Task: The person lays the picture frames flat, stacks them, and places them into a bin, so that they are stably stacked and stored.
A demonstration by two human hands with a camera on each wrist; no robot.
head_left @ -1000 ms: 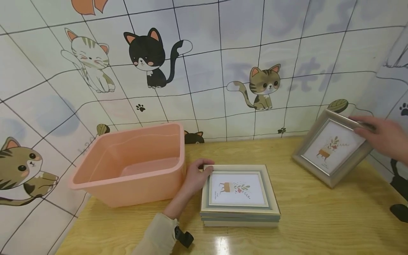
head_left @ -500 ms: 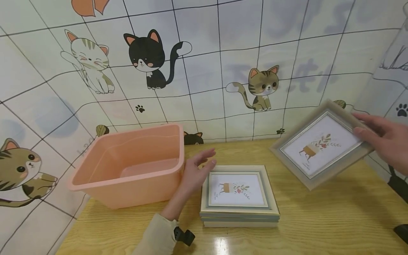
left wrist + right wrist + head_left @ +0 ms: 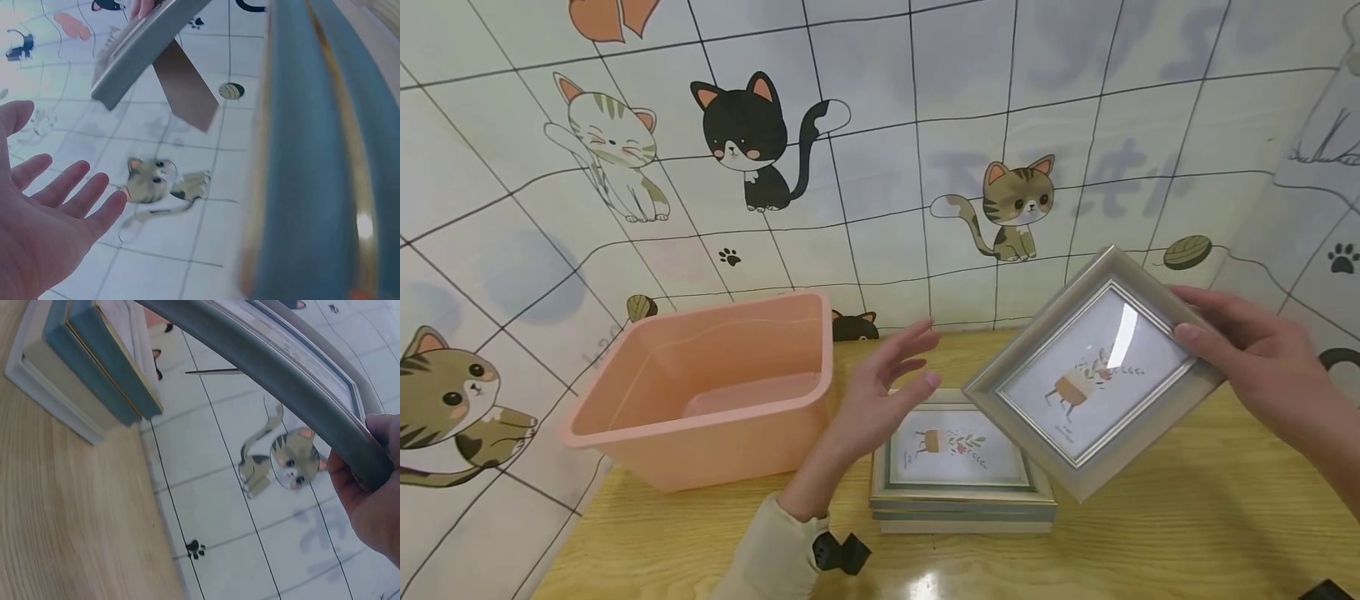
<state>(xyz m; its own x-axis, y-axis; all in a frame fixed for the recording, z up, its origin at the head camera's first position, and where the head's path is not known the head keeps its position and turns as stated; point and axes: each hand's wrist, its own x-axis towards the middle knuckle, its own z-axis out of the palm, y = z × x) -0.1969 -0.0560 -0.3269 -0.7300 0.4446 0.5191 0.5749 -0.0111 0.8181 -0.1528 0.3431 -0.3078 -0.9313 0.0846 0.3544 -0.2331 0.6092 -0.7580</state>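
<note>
Head cam: R hand (image 3: 1255, 350) grips silver pic frame (image 3: 1093, 375), L hand (image 3: 880, 396) released; print txt (image 3: 1065, 433) unreadable.

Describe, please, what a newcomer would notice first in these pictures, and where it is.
Probably the silver picture frame, held tilted in the right hand, right of centre in the head view. Next might come the big pink bin, at the left, beside the stack of frames. The cartoon cats on the wall behind may also draw the eye.
</note>
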